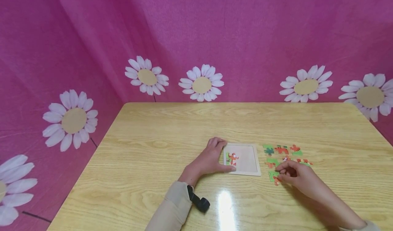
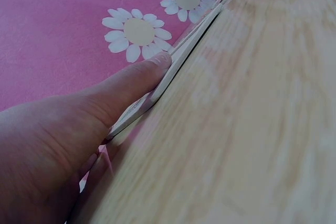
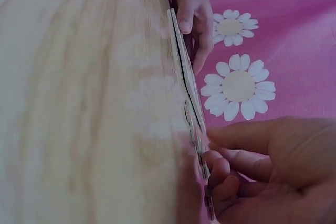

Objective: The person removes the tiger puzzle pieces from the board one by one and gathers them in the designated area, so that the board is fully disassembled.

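Note:
My left hand (image 1: 212,157) holds a shallow wooden puzzle tray (image 1: 258,168) by its left side. In the left wrist view the thumb (image 2: 152,69) presses on the tray's rim, while the other fingers are mostly hidden. Inside the tray, at its left, lies a joined patch of orange, white and green puzzle pieces (image 1: 232,157). My right hand (image 1: 302,178) is over the loose pieces right of the tray, its thumb and index finger close to a green and orange puzzle piece (image 1: 272,175). Whether they pinch it is unclear. The right wrist view shows the other fingers (image 3: 226,184) curled.
Several more loose pieces lie in rough rows on the wooden table (image 1: 147,139), among them a green one (image 1: 268,149), an orange striped one (image 1: 281,150) and an orange and green one (image 1: 296,149). A pink flowered curtain (image 1: 245,36) hangs behind the table's far edge.

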A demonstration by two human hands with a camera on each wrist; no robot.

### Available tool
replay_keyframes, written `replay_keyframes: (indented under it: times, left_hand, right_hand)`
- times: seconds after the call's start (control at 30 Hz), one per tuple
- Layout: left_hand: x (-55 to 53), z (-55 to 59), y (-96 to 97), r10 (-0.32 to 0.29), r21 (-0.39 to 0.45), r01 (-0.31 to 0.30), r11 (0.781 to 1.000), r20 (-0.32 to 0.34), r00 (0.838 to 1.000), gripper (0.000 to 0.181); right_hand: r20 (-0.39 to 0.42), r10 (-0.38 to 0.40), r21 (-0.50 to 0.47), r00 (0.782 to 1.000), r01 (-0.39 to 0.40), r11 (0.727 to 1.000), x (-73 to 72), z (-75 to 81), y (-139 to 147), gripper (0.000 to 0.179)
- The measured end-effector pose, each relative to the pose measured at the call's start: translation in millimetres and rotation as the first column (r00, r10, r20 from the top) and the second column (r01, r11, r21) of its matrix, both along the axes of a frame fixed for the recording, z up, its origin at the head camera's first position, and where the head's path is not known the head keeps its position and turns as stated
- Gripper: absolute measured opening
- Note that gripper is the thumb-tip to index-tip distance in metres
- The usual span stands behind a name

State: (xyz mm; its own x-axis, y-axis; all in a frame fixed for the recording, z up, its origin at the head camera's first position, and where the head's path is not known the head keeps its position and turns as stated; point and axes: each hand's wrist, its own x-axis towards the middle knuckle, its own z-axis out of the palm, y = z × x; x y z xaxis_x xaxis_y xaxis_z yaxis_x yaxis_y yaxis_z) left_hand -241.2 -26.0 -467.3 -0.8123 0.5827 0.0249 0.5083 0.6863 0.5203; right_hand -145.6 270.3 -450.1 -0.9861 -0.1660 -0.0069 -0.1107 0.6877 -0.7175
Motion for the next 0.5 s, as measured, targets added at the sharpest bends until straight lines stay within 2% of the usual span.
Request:
replay_keyframes:
  times: [0.17,0.3,0.5]
  left_hand:
    - [0.2,0.4,0.2,-0.001,0.003,0.001,1.000,0.003,1.000,0.093]
    - [0.0,1.0,0.0,-0.001,0.008,0.001,1.000,0.003,1.000,0.093]
    - [0.7,0.0,-0.2,-0.003,0.007,0.003,1.000,-0.004,1.000,0.092]
  right_hand:
    - [-0.083,0.041,-0.049,0.996,-0.045,0.998,0.8,-0.2,-4,0.017]
    - [-0.132,0.066,-0.051,0.989,-0.073,0.996,-2.9,0.9,-11,0.018]
    - [-0.130,0.074,-0.024,0.989,-0.077,0.997,-13.7,4.0,-28,0.017]
